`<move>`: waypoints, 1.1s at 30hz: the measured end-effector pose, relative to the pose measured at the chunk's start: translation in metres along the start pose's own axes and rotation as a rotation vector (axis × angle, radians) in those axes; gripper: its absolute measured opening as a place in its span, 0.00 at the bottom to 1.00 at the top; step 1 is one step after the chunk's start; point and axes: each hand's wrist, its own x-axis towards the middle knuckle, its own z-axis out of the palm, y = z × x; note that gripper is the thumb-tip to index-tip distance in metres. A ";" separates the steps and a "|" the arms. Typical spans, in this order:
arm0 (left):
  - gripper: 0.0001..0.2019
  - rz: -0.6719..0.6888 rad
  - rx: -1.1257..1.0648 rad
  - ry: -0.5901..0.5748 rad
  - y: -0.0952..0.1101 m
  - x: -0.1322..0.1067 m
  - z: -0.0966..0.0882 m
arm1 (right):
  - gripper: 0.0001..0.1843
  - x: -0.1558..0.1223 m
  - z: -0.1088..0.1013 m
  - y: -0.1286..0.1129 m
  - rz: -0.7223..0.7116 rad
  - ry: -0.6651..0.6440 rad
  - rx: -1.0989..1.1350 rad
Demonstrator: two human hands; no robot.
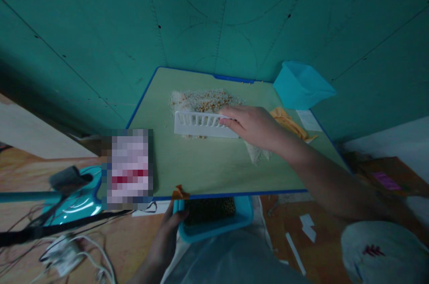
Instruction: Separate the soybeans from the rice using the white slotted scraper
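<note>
My right hand (pixel 248 125) is closed on the right end of a white slotted plastic strip (pixel 201 131), which stands on its long edge on the green tabletop (pixel 201 168). Just behind the strip lies a spread pile of pale grains mixed with yellow-brown beans (pixel 209 100). A few beans show in front of it. Below the table's near edge, my left hand (pixel 170 223) grips the left end of a turquoise tub (pixel 214 230). Dark green and tan beans or grains lie inside the tub. A smaller heap of pale grains (pixel 257 153) sits under my right wrist.
A turquoise bin (pixel 303 85) stands at the table's back right corner, near a crumpled yellow cloth (pixel 288 122). A blurred-out box-like item (pixel 130 168) is at the left edge. Cables and a white plug block (pixel 65 255) lie on the floor at left.
</note>
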 end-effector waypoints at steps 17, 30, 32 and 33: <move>0.20 0.003 0.020 -0.017 0.001 -0.001 0.003 | 0.13 -0.024 -0.006 -0.007 -0.048 -0.023 0.040; 0.17 -0.011 0.032 -0.073 0.000 0.001 0.001 | 0.12 -0.046 -0.015 -0.023 -0.054 -0.096 0.020; 0.17 -0.020 0.038 -0.091 0.000 0.001 0.000 | 0.11 -0.051 -0.017 -0.025 -0.052 -0.103 0.028; 0.18 -0.018 0.038 -0.090 0.001 0.002 0.000 | 0.11 -0.053 -0.018 -0.027 -0.050 -0.105 0.034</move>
